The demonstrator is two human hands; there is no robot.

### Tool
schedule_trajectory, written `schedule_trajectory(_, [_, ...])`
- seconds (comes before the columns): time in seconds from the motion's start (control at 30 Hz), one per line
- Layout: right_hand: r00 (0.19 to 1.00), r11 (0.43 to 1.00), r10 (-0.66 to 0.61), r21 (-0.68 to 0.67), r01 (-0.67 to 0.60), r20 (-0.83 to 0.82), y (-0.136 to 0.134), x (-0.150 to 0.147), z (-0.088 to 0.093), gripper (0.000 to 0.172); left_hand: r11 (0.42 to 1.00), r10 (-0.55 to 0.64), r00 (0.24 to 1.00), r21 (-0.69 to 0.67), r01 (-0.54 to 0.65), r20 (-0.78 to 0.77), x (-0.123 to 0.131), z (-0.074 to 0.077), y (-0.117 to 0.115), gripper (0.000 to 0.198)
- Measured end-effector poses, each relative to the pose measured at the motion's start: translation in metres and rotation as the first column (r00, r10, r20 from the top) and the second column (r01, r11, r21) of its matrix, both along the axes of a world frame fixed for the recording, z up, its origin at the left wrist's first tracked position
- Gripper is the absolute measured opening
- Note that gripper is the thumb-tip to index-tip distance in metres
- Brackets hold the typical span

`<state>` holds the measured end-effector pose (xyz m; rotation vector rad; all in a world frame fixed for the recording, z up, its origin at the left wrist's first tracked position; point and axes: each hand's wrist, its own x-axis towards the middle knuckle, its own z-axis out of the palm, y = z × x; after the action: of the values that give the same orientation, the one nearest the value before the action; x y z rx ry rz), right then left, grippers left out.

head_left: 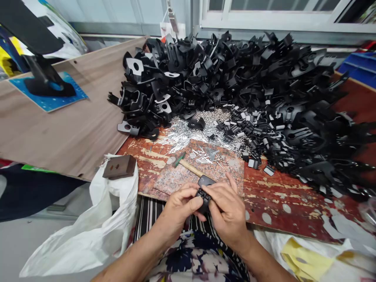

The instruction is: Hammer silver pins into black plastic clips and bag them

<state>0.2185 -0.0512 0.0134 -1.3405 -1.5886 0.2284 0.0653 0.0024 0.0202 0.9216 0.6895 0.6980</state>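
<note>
- Black moulded plastic piece [205, 196], grasped between the fingertips of my left hand [182, 200] and right hand [227, 204], at the near edge of a worn red wooden table [258, 194].
- Wooden-handled, green-headed hammer [192, 168] just beyond.
- Thin silver metal pins [205, 155] scattered past it.
- Heaped black plastic parts [229, 74] behind.

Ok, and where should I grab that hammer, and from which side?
Probably grip the hammer by its wooden handle, from above with the right hand: it lies slantwise, green head away to the left, handle running back toward you. The held black piece hides the near end, so it likely needs moving aside first.
</note>
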Motion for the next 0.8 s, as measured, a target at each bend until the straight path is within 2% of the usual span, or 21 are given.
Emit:
schedule_trajectory(0.1, [0.989,0.998,0.016,-0.062,-0.025,-0.149,-0.004,-0.007,-0.001,0.034,0.998,0.004,0.999,0.069,-0.001,-0.043,-0.002,-0.002,0.001,0.027])
schedule_trajectory(0.17, [0.963,0.985,0.075,-0.133,-0.112,-0.259,-0.006,-0.007,-0.001,0.029,0.994,0.022,0.994,0.111,-0.009,-0.111,-0.006,-0.002,0.002,0.029])
schedule_trajectory(0.23, [0.933,0.936,0.209,-0.216,-0.278,-0.294,-0.004,0.001,0.001,0.032,0.985,0.059,0.979,0.172,-0.026,-0.195,-0.012,0.000,0.004,0.030])
schedule_trajectory(0.3, [0.909,0.862,0.344,-0.305,-0.405,-0.236,0.005,0.017,0.005,0.033,0.973,0.075,0.964,0.232,-0.014,-0.254,-0.020,0.003,0.006,0.028])
schedule_trajectory(0.33, [0.916,0.848,0.364,-0.345,-0.402,-0.172,0.013,0.028,0.007,0.031,0.969,0.074,0.960,0.247,-0.006,-0.270,-0.024,0.004,0.007,0.027])
schedule_trajectory(0.37, [0.939,0.864,0.334,-0.372,-0.338,-0.078,0.024,0.040,0.008,0.029,0.969,0.070,0.958,0.246,0.000,-0.277,-0.029,0.004,0.007,0.026])
schedule_trajectory(0.43, [0.971,0.928,0.162,-0.360,-0.091,0.173,0.050,0.062,0.009,0.027,0.981,0.055,0.962,0.193,-0.003,-0.266,-0.036,0.001,0.006,0.025])
schedule_trajectory(0.5, [0.920,0.952,0.013,-0.286,0.109,0.393,0.079,0.078,0.006,0.025,0.994,0.029,0.971,0.110,-0.003,-0.236,-0.041,-0.003,0.003,0.025])
schedule_trajectory(0.53, [0.889,0.954,-0.013,-0.261,0.149,0.458,0.092,0.083,0.004,0.024,0.997,0.009,0.975,0.075,0.008,-0.220,-0.043,-0.005,0.001,0.026])
schedule_trajectory(0.67, [0.864,0.958,0.036,-0.265,0.114,0.503,0.128,0.084,-0.005,0.015,0.999,-0.032,0.979,0.020,0.036,-0.200,-0.045,-0.007,-0.003,0.026])
schedule_trajectory(0.8, [0.895,0.960,0.075,-0.273,0.054,0.440,0.130,0.089,-0.009,0.018,1.000,-0.015,0.979,0.007,0.017,-0.205,-0.049,-0.004,-0.002,0.029])
